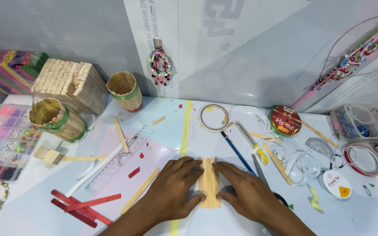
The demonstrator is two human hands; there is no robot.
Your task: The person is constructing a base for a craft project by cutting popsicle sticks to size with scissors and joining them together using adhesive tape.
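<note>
A: Item one, hands and what they touch?

B: Left hand and right hand, both flat and open, fingers spread, pressing from either side on a row of pale craft sticks lying side by side on the white table, centre front. Exact stick count cannot be told; roughly four.

A: Labelled goods?

B: One round spool with a red printed label, rear right. One white disc with an orange mark, front right. One white sign panel with grey lettering on the back wall.

A: Stick-built pieces?

B: Two round stick cups, each banded in green, and one square stick box, rear left.

A: Remaining stock?

B: One tape ring, one clear ruler, one blue pencil, a few red sticks, one bead tray at the left edge.
</note>
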